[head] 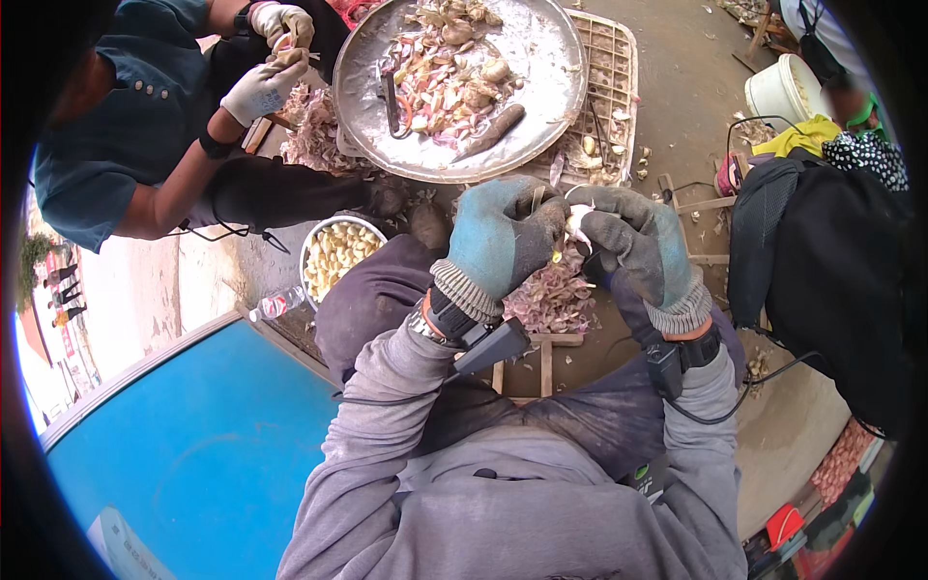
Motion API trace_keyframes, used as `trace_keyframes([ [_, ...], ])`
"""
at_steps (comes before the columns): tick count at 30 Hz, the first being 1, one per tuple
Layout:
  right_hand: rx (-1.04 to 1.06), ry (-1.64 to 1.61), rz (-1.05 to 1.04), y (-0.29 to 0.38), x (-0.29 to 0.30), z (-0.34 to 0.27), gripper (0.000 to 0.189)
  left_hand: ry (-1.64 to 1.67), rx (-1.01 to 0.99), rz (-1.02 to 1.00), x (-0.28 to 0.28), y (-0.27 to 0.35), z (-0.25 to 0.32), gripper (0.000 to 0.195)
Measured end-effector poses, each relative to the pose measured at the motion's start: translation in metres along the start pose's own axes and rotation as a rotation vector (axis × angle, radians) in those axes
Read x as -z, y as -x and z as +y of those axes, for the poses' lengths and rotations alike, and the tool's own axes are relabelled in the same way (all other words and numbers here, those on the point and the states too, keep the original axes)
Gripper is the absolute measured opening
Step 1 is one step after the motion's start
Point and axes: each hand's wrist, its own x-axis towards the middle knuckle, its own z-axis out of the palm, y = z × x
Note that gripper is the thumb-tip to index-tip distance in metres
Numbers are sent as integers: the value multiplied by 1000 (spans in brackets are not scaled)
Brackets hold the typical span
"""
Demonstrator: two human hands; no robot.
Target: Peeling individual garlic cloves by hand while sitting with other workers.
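Note:
Both my hands meet above my lap in worn gloves with blue backs and dirty dark palms. Between the fingertips is a whitish garlic clove (578,223) with loose skin on it. My right hand (641,243) pinches it from the right between thumb and fingers. From the left, my left hand (507,232) grips its edge; a thin pale piece shows between the curled fingers, too small to name. Below lies a heap of pinkish garlic skins (551,297). Just beyond my hands is a round metal tray (547,119) with garlic bulbs, cloves, skins and a dark-handled tool (496,130).
At left, a bucket of peeled cloves (344,254) stands near a plastic bottle (279,303) and a blue panel (217,413). A co-worker's gloved hands (272,83) hold garlic beside the tray. A plastic crate (605,87) supports the tray; a black garment (826,268) hangs at right.

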Motion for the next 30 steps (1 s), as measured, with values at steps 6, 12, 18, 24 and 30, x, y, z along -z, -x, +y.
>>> trace_keyframes([
  [6,73,102,53,-3,-4,12,29,-292,-160,75,-5,1,1,13],
  [12,18,93,68,0,3,4,27,24,-26,25,-7,0,6,16],
  [18,42,-16,154,0,9,0,31,208,19,-160,5,2,18,35],
  [24,91,9,209,2,2,0,30,111,-47,-100,-3,3,16,42],
  [30,171,41,134,1,0,12,27,471,186,-138,2,4,8,33],
])
